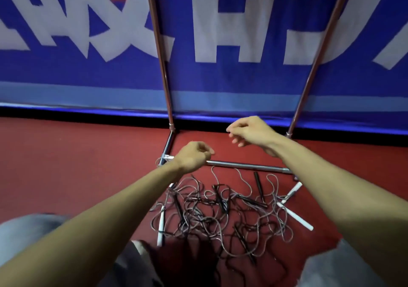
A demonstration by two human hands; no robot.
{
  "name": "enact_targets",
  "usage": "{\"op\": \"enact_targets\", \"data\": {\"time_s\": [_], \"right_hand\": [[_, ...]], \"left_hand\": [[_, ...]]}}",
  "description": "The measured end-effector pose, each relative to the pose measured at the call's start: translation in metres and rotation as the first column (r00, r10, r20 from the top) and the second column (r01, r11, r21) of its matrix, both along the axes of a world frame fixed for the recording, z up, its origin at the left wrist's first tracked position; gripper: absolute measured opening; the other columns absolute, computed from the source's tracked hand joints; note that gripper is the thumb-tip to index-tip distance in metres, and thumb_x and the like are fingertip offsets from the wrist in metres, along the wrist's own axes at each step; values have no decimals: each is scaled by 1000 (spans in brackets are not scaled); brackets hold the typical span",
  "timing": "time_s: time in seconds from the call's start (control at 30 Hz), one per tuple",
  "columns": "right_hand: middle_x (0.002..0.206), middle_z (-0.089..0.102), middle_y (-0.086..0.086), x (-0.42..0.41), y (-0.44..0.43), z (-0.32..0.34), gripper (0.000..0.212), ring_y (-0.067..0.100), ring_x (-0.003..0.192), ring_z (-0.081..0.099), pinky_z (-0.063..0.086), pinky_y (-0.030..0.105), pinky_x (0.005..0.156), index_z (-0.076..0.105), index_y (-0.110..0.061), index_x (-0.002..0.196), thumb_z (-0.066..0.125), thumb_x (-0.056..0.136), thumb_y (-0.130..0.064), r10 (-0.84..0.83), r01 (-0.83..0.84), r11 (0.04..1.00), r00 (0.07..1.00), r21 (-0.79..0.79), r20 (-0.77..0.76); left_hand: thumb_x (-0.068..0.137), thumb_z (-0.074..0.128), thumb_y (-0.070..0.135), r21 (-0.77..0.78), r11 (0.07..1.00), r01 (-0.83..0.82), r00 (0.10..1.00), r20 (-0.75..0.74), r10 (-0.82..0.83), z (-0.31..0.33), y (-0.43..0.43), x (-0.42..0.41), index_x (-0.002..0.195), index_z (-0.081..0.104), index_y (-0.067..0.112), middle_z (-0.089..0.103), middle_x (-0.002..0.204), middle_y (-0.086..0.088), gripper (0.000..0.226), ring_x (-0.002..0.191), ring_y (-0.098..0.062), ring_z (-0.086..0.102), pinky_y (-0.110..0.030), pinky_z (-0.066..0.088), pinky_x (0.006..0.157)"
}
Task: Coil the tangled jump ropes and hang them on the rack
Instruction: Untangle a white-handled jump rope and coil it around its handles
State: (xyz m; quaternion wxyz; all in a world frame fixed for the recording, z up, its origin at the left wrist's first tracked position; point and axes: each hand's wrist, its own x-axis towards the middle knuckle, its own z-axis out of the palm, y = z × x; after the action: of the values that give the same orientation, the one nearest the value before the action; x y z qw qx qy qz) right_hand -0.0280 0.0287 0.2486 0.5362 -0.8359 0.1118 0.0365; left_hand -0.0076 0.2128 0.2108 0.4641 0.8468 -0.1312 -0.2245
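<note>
Both my bare forearms reach forward; my left hand (194, 158) is curled into a fist, my right hand (249, 132) droops, fingers loosely bent.

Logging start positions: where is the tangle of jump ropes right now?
In the head view the jump ropes lie tangled on the red floor, lower centre, just this side of the rack's bottom bar.

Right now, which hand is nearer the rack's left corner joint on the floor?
Left. The left hand hovers just right of the corner joint, overlapping the base bar; the right hand is farther right, toward the right upright.
</note>
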Motion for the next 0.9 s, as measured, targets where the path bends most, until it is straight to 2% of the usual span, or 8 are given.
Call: {"op": "enact_targets", "data": {"time_s": [0.13, 0.23, 0.43, 0.5, 0.6, 0.7, 0.8, 0.9], "right_hand": [[74, 62, 3, 14, 5, -71, 12, 11, 61, 57, 48, 19, 52, 67, -7, 89, 55, 92, -5, 12, -12, 1000, 996, 5, -86], [75, 64, 3, 35, 7, -124, 17, 12, 62, 57, 49, 24, 57, 64, -13, 79, 55, 92, -6, -15, 17, 1000, 987, 10, -158], [80, 67, 6, 80, 5, -213, 17, 14, 68, 59, 54, 30, 66, 69, -6, 85, 53, 91, -6, -45, 47, 999, 966, 4, -253], [79, 64, 7, 98, 10, -238, 19, 15, 66, 57, 50, 26, 60, 67, -9, 81, 52, 91, -4, -44, 57, 998, 962, 40, -269], [75, 61, 5, 126, 22, -274, 26, 15, 63, 54, 48, 24, 57, 61, -16, 69, 52, 91, -4, -89, 131, 984, 949, 121, -304], [74, 60, 7, 148, 36, -307, 28, 18, 64, 53, 47, 27, 58, 61, -17, 66, 53, 90, -5, -136, 195, 969, 934, 154, -331], [78, 60, 13, 160, 46, -332, 19, 22, 69, 54, 47, 32, 63, 67, -8, 76, 52, 88, -4, -159, 219, 964, 929, 151, -333], [81, 61, 11, 163, 50, -349, 16, 18, 66, 55, 47, 26, 57, 69, -4, 91, 53, 89, -3, -158, 229, 956, 929, 185, -336]], "left_hand": [[89, 48, -3, 82, 997, -18, 993, -112, 27, -58, 16, 14, 76, 61, 15, 63, 78, -11, 26, 72, -23, 59, -33, 50, 78], [91, 49, 0, 149, 989, 10, 986, -166, 15, -100, 21, 34, 75, 60, 13, 64, 80, -14, 24, 74, -25, 60, -39, 53, 84], [88, 50, 1, 257, 966, -6, 979, -198, 59, -172, 11, 86, 75, 62, 15, 64, 74, -10, 22, 70, -21, 57, -26, 49, 68], [86, 50, 2, 303, 952, -35, 979, -179, 93, -196, 11, 108, 82, 67, 16, 66, 77, -9, 22, 74, -21, 60, -24, 49, 67], [88, 50, 8, 392, 916, -89, 983, -111, 143, -235, 14, 140, 93, 73, 10, 71, 97, -15, 23, 94, -30, 64, -33, 50, 84], [91, 51, 16, 453, 871, -191, 979, 19, 205, -271, 17, 167, 98, 72, 5, 69, 103, -22, 25, 101, -37, 63, -39, 50, 86], [93, 54, 29, 463, 842, -278, 960, 120, 251, -302, 15, 192, 77, 62, 3, 65, 91, -20, 32, 95, -37, 61, -35, 44, 76], [91, 55, 49, 479, 827, -295, 953, 84, 291, -335, 16, 208, 67, 53, 9, 65, 91, -26, 47, 88, -39, 61, -36, 42, 69]]}}
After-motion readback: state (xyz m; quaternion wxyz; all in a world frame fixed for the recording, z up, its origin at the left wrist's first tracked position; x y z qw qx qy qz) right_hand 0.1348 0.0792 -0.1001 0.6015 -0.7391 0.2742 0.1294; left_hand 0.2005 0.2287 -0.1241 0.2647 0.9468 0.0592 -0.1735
